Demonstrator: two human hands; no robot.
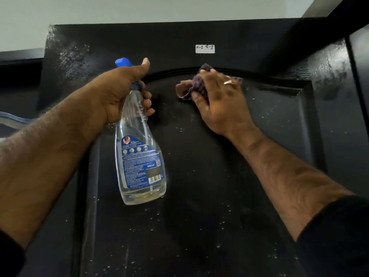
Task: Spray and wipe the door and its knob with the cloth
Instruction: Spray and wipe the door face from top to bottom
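Door: a black panelled wooden door (199, 176) fills most of the frame, its arched raised moulding curving across the upper middle; small droplets speckle the recessed panel, and a misty wet patch sits at the upper left of the door face.
Cloth: a crumpled purple checked cloth (196, 84) lies against the door in the upper middle of the frame, just under the arched moulding, with a brownish fold sticking out to the left.
Right hand: the right hand (219, 102) presses the cloth to the door, fingers curled around the bunched fabric; a silver ring shows on one finger.
Spray bottle: a clear plastic spray bottle with a blue trigger head and a blue printed label (139, 156) hangs nearly upright at centre left of the frame, a little liquid in its base.
Left hand: the left hand (119, 96) grips the bottle's neck, fingers wrapped around it and thumb raised beside the blue head.
Sticker: a small white rectangular sticker with handwritten marks (205, 48) is stuck on the door above the cloth.
Wall: a pale wall (139, 9) runs across the top of the frame.
Knob: not in view.
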